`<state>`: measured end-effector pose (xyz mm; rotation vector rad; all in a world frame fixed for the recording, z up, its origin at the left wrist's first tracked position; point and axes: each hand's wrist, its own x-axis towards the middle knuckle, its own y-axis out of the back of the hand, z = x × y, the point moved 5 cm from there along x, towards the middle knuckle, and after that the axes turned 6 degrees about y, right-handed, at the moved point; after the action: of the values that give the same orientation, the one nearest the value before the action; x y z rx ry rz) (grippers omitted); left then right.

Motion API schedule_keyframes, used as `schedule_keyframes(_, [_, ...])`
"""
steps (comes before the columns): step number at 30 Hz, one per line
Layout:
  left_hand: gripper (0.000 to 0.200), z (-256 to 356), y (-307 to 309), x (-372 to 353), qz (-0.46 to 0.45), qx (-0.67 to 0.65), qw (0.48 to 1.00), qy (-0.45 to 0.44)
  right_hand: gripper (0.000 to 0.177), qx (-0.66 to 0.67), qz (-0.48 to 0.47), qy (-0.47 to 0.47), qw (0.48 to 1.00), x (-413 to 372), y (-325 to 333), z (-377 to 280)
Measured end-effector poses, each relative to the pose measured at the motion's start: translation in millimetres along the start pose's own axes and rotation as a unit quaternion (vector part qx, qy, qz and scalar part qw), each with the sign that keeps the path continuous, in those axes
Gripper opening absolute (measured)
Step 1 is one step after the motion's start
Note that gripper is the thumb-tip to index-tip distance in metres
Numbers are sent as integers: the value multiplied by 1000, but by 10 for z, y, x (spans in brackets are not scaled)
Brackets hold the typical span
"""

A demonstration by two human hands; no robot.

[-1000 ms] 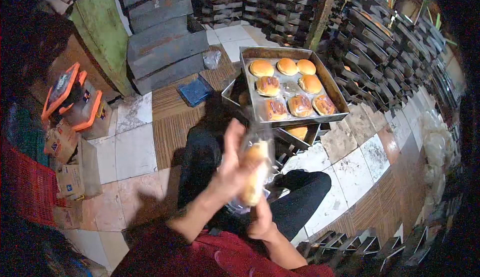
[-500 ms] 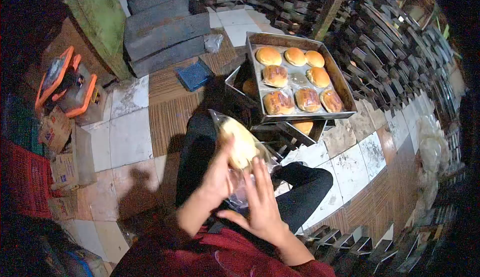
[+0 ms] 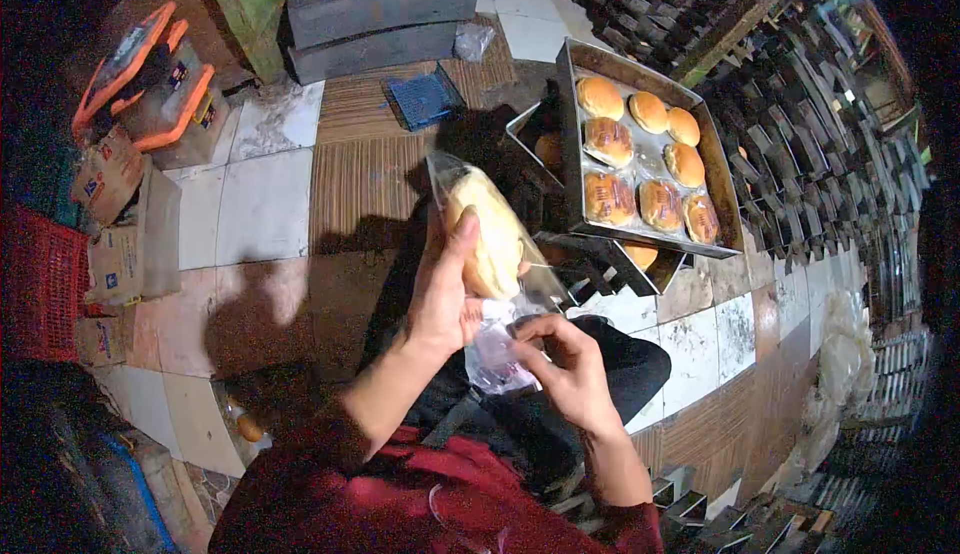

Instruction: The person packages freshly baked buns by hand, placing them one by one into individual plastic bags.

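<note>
A pale bread bun (image 3: 485, 229) sits inside a clear plastic bag (image 3: 545, 282) above my lap. My left hand (image 3: 440, 299) is closed around the bun from the left, its thumb lying along the bun's front. Just below, my right hand (image 3: 568, 369) pinches the loose plastic at the bag's lower end between thumb and fingers. To the right, a metal tray (image 3: 655, 239) holds several round golden buns (image 3: 600, 99), some of them in printed clear wrappers (image 3: 608, 199).
More trays (image 3: 665, 274) are stacked crookedly beneath the top one. A blue plastic basket (image 3: 425, 99) lies on the tiled floor. Orange-lidded boxes (image 3: 185, 114), cardboard boxes (image 3: 115, 264) and a red crate (image 3: 45, 284) stand at the left. Stacked dark metal pieces (image 3: 800, 124) line the right side.
The right hand has gone from lying flat against the bagged bun to pinching the plastic lower down. The left hand still grips the bun, now tilted more upright. The view has shifted.
</note>
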<state>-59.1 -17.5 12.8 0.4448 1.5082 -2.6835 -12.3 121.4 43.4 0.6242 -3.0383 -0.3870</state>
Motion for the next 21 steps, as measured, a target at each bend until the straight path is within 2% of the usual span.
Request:
schedule_keyframes(2, [59,88,-11,19,7,11,1000,-26,17,22,24,5,999,-37,-85,-20])
schedule_keyframes(4, [59,135,-90,7,-3,-36,999,21,16,41,49,4,998,-52,-91,-29])
schedule_keyframes(5, [55,154,-140,-9,16,-51,998,17,15,-166,36,104,980,-30,-86,-137])
schedule_keyframes(6, [55,125,-139,4,12,-50,998,20,14,-365,24,197,910,-42,-119,-225])
schedule_keyframes(7, [53,82,-120,28,6,-47,999,27,18,-347,-1,110,931,-40,-138,-158])
schedule_keyframes(8, [50,53,-121,46,0,-44,998,33,13,-300,-130,9,945,-76,-195,-122])
schedule_keyframes(9, [46,49,-134,49,25,-64,996,58,13,-161,-345,44,924,-236,-404,-169])
schedule_keyframes(10, [48,97,-28,168,14,-53,998,42,14,-9,-537,78,840,-498,-559,-263])
schedule_keyframes(11, [51,178,87,215,28,-75,997,17,14,-9,-537,79,840,-581,-553,-331])
schedule_keyframes(13, [58,331,191,255,68,-100,993,-11,22,-118,-602,9,790,-751,-456,-312])
schedule_keyframes(14, [60,236,144,182,43,-123,990,52,36,-196,-375,24,906,-514,-188,-254])
schedule_keyframes(15, [62,135,32,41,16,-144,983,114,68,-217,-128,79,964,-270,96,-368])
schedule_keyframes(16, [67,-59,-112,-159,4,-157,973,167,101,-200,-11,63,978,-210,335,-88])
schedule_keyframes(17, [54,-291,-210,-465,-76,-158,936,304,106,-167,56,136,975,-77,439,-162])
schedule_keyframes(18, [42,-508,-308,-836,-173,-130,869,446,100,41,124,115,985,-58,452,-9])
schedule_keyframes(19, [32,-678,-372,-1230,-270,-88,787,548,94,174,122,40,976,-35,432,121])
schedule_keyframes(20, [32,-388,-677,-1356,-557,146,722,384,88,303,119,-39,945,-36,379,256])
schedule_keyframes(21, [41,-227,-685,-1420,-648,157,657,353,78,306,112,-68,943,-70,294,553])
